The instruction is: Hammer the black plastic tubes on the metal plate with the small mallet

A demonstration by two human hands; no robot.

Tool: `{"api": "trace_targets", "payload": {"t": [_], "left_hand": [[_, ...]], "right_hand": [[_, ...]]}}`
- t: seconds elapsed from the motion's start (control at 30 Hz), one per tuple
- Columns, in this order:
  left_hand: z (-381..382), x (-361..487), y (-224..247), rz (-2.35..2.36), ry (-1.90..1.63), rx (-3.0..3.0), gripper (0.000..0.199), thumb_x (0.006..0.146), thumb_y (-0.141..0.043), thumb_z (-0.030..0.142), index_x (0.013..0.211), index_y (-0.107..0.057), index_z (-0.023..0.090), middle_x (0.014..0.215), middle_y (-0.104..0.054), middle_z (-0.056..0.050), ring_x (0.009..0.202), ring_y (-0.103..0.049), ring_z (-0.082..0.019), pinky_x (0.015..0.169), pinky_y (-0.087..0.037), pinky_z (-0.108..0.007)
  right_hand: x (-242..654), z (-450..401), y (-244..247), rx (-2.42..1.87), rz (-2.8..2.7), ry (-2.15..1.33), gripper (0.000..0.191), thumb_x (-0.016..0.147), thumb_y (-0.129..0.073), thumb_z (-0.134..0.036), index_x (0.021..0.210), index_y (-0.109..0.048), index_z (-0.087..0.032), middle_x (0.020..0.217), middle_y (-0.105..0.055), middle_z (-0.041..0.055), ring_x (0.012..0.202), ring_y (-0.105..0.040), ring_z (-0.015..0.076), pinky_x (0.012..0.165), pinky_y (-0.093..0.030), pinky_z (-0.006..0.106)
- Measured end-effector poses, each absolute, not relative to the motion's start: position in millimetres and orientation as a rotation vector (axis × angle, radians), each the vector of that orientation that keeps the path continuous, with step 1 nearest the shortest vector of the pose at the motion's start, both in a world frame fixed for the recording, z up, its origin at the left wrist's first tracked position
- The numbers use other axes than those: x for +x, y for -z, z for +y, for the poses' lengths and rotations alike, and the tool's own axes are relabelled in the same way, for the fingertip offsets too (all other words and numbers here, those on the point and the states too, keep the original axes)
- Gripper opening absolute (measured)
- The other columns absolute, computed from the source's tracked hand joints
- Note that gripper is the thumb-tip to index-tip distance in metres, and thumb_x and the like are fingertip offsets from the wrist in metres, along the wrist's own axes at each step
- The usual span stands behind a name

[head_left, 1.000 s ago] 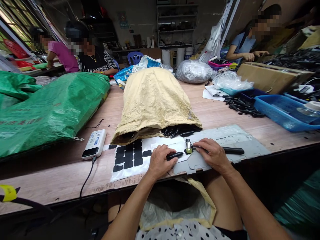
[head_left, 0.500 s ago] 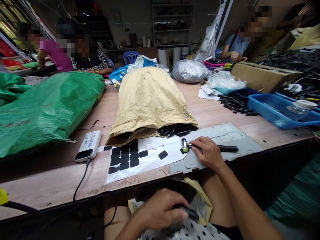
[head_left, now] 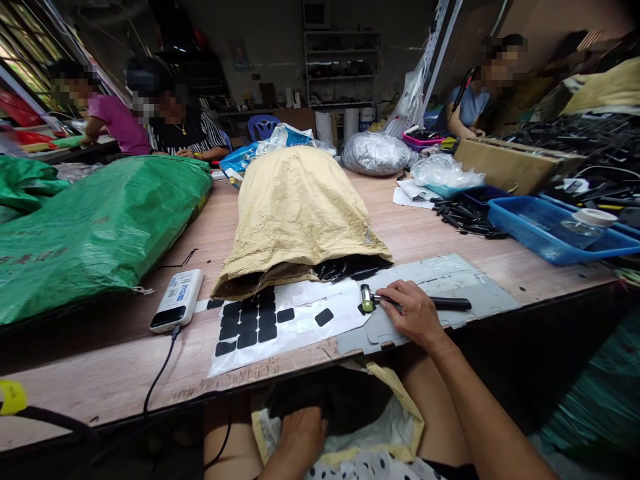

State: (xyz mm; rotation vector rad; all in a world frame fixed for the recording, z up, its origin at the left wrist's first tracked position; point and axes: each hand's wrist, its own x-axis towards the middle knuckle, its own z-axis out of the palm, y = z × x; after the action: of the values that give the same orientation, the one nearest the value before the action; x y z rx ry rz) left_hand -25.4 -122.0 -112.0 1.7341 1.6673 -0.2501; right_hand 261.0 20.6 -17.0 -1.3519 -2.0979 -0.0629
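My right hand [head_left: 413,313] is closed round the neck of a small hammer [head_left: 453,304] lying on a grey board [head_left: 480,287]. The hammer's head, with a yellow-green face, stands at the edge of a white sheet [head_left: 295,343] of black rounded-square pads [head_left: 250,320]. Two pads lie apart on the sheet. My left hand [head_left: 303,433] reaches into a pale yellow sack [head_left: 415,427] open on my lap; its fingers are hidden in the dark inside, so what they hold is not visible. A tan sack [head_left: 300,213] lies ahead, black pieces [head_left: 347,268] showing in its mouth.
A white device [head_left: 177,300] with a cable stands left of the sheet, beside a big green sack [head_left: 105,233]. On the right are a blue tray [head_left: 540,233], black parts [head_left: 465,217] and a cardboard box [head_left: 510,163]. Other people sit across and to the sides.
My left hand, which held a dark elongated object above my lap, has moved down into the sack, and the object is out of sight. My right hand stays on the hammer.
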Motion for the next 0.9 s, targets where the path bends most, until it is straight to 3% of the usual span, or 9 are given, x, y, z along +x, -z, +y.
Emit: {"api": "trace_targets", "payload": {"t": [0.13,0.2,0.3,0.4,0.57,0.77,0.9], "left_hand": [[-121,-17,70,1.547,0.288,1.861,0.032,0.088,-0.054,0.031,0.112,-0.072,0.022,0.112,-0.074,-0.014,0.110,-0.067,-0.033,0.094,-0.048,-0.043],[-111,-15,33,1.362,0.211,1.903,0.026,0.087,-0.058,0.035,0.103,-0.075,0.025,0.099,-0.076,-0.009,0.096,-0.070,-0.029,0.081,-0.050,-0.037],[-80,-10,-25,1.013,0.064,1.893,0.023,0.088,-0.060,0.043,0.088,-0.075,0.025,0.075,-0.071,0.001,0.068,-0.063,-0.017,0.059,-0.042,-0.025],[-30,5,-57,1.053,-0.243,1.943,0.026,0.093,-0.056,0.043,0.090,-0.073,0.022,0.075,-0.070,0.002,0.067,-0.060,-0.015,0.058,-0.039,-0.024],[57,41,-50,1.668,-0.722,2.091,0.025,0.093,-0.059,0.037,0.111,-0.069,0.022,0.096,-0.072,-0.005,0.085,-0.064,-0.020,0.072,-0.044,-0.029],[97,63,-34,1.979,-0.598,2.151,0.026,0.093,-0.061,0.043,0.101,-0.071,0.020,0.107,-0.068,-0.010,0.095,-0.066,-0.027,0.076,-0.046,-0.034],[92,57,-33,1.969,-0.658,2.165,0.020,0.092,-0.063,0.039,0.101,-0.070,0.022,0.106,-0.067,-0.007,0.093,-0.065,-0.024,0.072,-0.045,-0.030]], "right_hand": [[261,20,17,-1.350,-2.097,0.062,0.022,0.091,-0.059,-0.022,0.110,-0.071,-0.024,0.097,-0.067,0.0058,0.092,-0.056,0.0230,0.086,-0.047,0.038],[261,20,17,-1.352,-2.099,0.064,0.022,0.091,-0.059,-0.022,0.110,-0.071,-0.024,0.097,-0.067,0.0059,0.093,-0.057,0.0232,0.086,-0.047,0.038],[260,20,17,-1.355,-2.103,0.067,0.022,0.092,-0.059,-0.023,0.110,-0.071,-0.023,0.097,-0.066,0.0061,0.092,-0.057,0.0233,0.086,-0.047,0.039],[261,20,18,-1.356,-2.097,0.070,0.021,0.092,-0.059,-0.023,0.108,-0.071,-0.023,0.097,-0.066,0.0060,0.093,-0.057,0.0233,0.086,-0.047,0.038],[263,21,18,-1.329,-2.091,0.052,0.020,0.091,-0.061,-0.024,0.108,-0.071,-0.024,0.094,-0.066,0.0055,0.090,-0.057,0.0226,0.083,-0.047,0.037],[264,23,18,-1.311,-2.076,0.022,0.018,0.091,-0.061,-0.023,0.106,-0.070,-0.024,0.093,-0.066,0.0053,0.089,-0.057,0.0220,0.082,-0.047,0.037],[264,23,18,-1.308,-2.077,0.028,0.018,0.091,-0.060,-0.024,0.106,-0.070,-0.024,0.093,-0.066,0.0056,0.088,-0.058,0.0223,0.081,-0.047,0.037]]}}
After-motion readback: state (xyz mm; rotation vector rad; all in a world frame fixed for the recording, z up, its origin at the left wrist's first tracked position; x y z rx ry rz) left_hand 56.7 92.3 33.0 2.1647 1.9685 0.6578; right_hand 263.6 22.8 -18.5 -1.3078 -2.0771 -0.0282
